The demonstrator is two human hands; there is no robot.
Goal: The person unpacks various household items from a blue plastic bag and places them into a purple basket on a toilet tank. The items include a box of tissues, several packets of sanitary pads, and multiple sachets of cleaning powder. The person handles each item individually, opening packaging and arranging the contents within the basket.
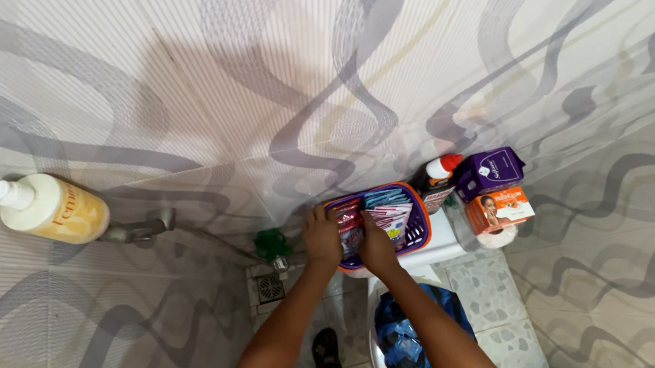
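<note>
Seen from above in a tiled bathroom. Left hand [323, 237] clamped on the near rim of a small purple basket [420, 226] — likely steadying it on the white toilet tank [446, 244]. Right hand [377, 247] reaching inside, fingers closed on flat packets [387, 212] standing upright, pink and pale blue. Basket slotted, oval, tilted toward the wall. Beside it a dark bottle [436, 185] with a red-and-white cap, a purple box [489, 171], an orange box [501, 209]. Pump bottle [44, 206] far left — well apart.

Both arms outstretched — left hand [322, 236], right hand [377, 250] (fingers curled).
</note>
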